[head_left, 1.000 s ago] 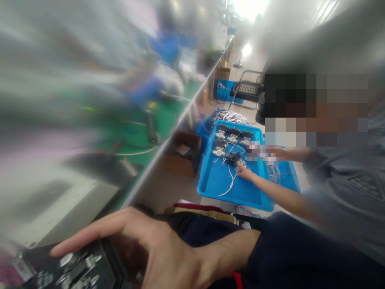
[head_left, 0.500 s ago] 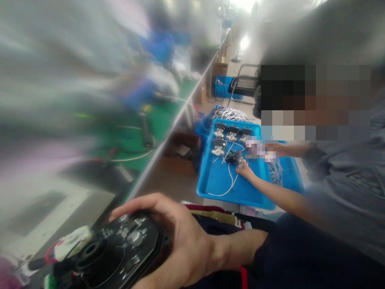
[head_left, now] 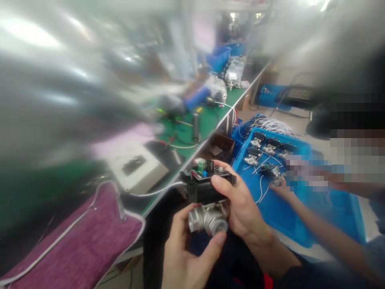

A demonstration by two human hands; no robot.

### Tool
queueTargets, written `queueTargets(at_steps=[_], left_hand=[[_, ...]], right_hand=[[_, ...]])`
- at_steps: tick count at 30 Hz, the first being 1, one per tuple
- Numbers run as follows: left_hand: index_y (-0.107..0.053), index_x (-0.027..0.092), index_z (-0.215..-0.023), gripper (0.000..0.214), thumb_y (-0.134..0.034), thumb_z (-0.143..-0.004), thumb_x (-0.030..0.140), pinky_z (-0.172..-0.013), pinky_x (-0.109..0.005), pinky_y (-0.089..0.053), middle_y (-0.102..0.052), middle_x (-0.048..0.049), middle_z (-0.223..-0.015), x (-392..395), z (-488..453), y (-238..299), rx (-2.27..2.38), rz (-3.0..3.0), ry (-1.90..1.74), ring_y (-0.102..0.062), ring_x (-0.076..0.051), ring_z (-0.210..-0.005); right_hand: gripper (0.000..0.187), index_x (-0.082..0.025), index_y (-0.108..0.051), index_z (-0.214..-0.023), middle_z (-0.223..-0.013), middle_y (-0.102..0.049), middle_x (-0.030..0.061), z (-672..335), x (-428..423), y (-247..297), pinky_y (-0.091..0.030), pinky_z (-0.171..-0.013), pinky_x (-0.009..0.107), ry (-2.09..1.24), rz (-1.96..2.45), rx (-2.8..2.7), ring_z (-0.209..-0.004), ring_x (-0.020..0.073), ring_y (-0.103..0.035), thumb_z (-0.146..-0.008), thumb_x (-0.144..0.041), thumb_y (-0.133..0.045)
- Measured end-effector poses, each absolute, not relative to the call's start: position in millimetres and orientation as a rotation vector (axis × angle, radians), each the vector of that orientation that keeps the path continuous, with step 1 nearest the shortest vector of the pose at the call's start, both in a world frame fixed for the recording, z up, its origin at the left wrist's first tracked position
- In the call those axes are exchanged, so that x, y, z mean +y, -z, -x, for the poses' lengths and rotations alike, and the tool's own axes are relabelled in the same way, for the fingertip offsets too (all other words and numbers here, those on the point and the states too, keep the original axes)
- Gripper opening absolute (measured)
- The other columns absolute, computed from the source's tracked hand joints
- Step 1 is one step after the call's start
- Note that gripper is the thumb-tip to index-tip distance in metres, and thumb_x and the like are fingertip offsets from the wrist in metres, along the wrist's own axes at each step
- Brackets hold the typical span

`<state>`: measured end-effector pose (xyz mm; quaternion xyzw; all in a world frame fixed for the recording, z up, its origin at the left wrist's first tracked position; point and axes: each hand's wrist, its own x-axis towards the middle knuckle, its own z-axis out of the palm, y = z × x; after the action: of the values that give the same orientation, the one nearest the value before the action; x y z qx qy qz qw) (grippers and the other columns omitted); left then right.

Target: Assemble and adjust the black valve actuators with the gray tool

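Note:
In front of me is a motorized valve, its metal valve body (head_left: 210, 218) hanging below a black actuator housing (head_left: 201, 190). The housing has no cover on top, and a circuit board (head_left: 203, 172) with a green connector and small wires shows there. My left hand (head_left: 191, 253) grips the metal body from below, thumb and fingers on its ports. My right hand (head_left: 245, 204) is wrapped round the housing's right side, thumb on the near edge. A white cable (head_left: 156, 190) runs left from beside the housing toward the bench.
On the right, a co-worker's hand (head_left: 281, 188) holds a similar valve over a blue tray (head_left: 267, 220) of several such valves. Left are a purple cloth-covered piece (head_left: 81, 241), a white box (head_left: 135, 166) and a green bench (head_left: 207, 124) with cables and a black cylindrical tool (head_left: 195, 126).
My view has swung left. The valve has come up from the lower left and turned, so its metal body now shows. My left hand has come into sight, gripping it.

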<state>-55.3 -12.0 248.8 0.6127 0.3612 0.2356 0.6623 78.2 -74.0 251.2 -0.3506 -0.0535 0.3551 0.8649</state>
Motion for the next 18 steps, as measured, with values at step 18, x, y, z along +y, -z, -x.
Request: queueTargets(at_steps=[18], left_hand=[[-0.073,0.018,-0.116,0.034,-0.067,-0.095,0.045,-0.091,-0.039,-0.061,-0.072,-0.0115,-0.113,-2,36,-265,0.539,-0.665,-0.496,-0.068,-0.026,-0.101]], right_hand=[[0.041,-0.027,-0.071,-0.125,-0.104,-0.067,0.0022,-115,-77,-232,-0.048,-0.077,0.029,-0.424,1.178,-0.355,-0.095,0.0197,-0.064,-0.1,-0.06,-0.066]])
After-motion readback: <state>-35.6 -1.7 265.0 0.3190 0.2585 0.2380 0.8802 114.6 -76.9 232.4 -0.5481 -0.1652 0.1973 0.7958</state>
